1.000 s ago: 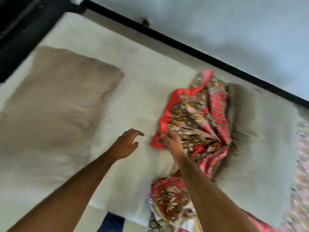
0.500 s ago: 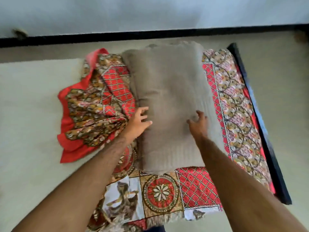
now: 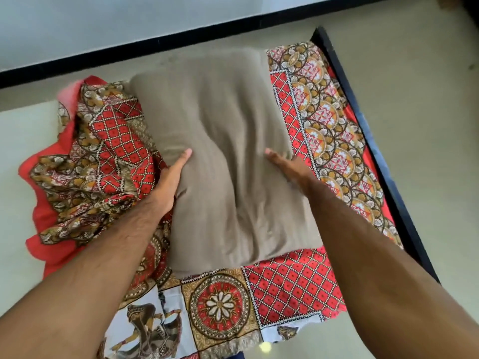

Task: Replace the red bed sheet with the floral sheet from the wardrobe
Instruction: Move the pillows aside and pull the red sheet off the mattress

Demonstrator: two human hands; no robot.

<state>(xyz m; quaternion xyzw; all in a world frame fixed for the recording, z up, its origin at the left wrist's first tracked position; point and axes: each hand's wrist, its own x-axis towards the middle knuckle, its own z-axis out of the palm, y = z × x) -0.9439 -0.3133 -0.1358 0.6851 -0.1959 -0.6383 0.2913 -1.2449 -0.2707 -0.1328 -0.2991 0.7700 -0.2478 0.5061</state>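
The red patterned cotton bed sheet (image 3: 103,161) lay bunched just left of the left hand (image 3: 168,182), whose fingers pressed the taupe fabric pillow (image 3: 223,151); the right hand (image 3: 290,168) gripped its opposite side.

My arms are bare from the bottom edge of the view up to the wrists; no sleeve, cuff or glove shows on either one. Fine dark hair runs along my left forearm (image 3: 103,257), thickest near the wrist. My right forearm (image 3: 368,255) looks smoother, and it lies more in shade. My left hand (image 3: 169,181) carries no ring, watch or band that I can see, and its thumbnail is short and pale. My right hand (image 3: 290,168) is slightly blurred; its wrist is bare too, and the one fingertip that shows has a short, light nail.
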